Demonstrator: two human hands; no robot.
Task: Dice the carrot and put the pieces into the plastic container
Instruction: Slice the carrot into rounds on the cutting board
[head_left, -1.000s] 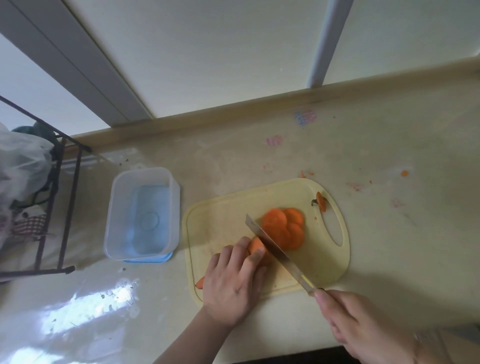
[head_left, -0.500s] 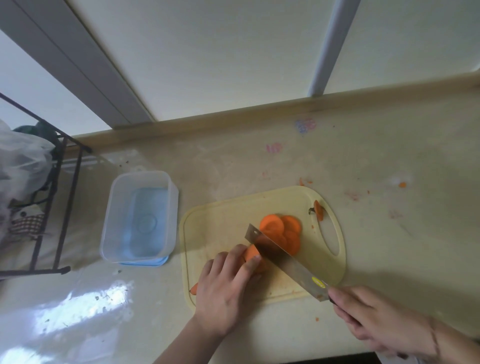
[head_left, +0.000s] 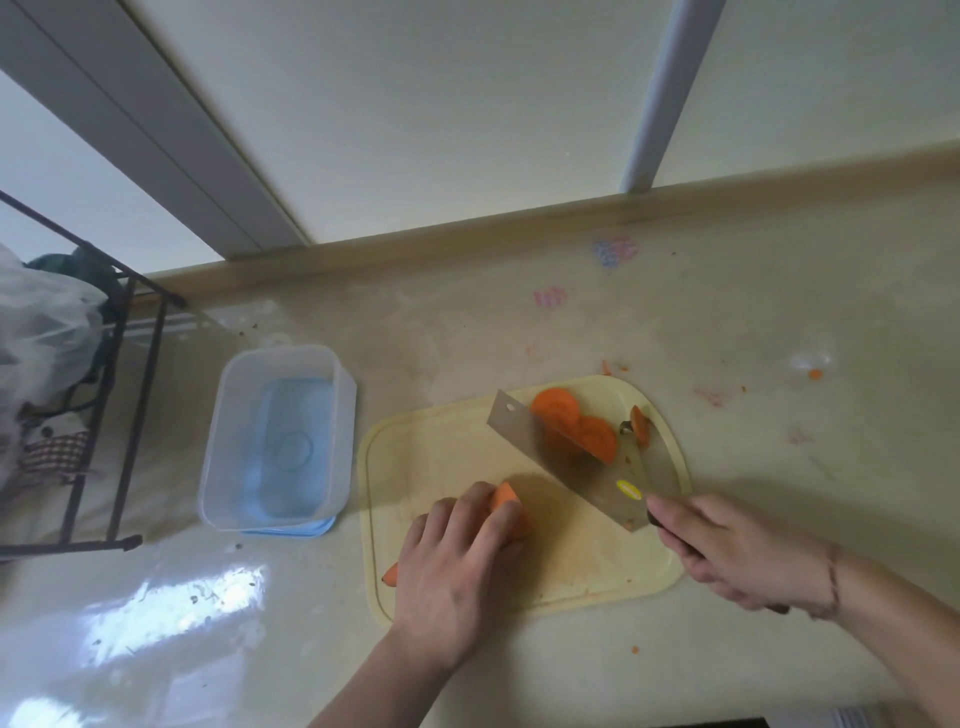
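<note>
On the pale yellow cutting board (head_left: 447, 447) my left hand (head_left: 457, 566) grips the uncut carrot (head_left: 511, 512); its cut end shows past my fingers and its tip pokes out at the board's left edge. My right hand (head_left: 727, 556) holds the handle of a cleaver (head_left: 566, 457), whose broad blade lies tilted against several orange carrot slices (head_left: 576, 426) near the board's far side. A clear plastic container (head_left: 275, 436), with nothing in it, stands on a blue lid left of the board.
A carrot end piece (head_left: 640, 423) lies by the board's handle hole. Small carrot bits (head_left: 815, 373) dot the beige counter. A black wire rack (head_left: 104, 415) holding a plastic bag stands at the far left. The wall runs along the back.
The cleaver has left the carrot and swung away to the far right, pushing the slices toward the board's far edge. My left hand stays on the carrot.
</note>
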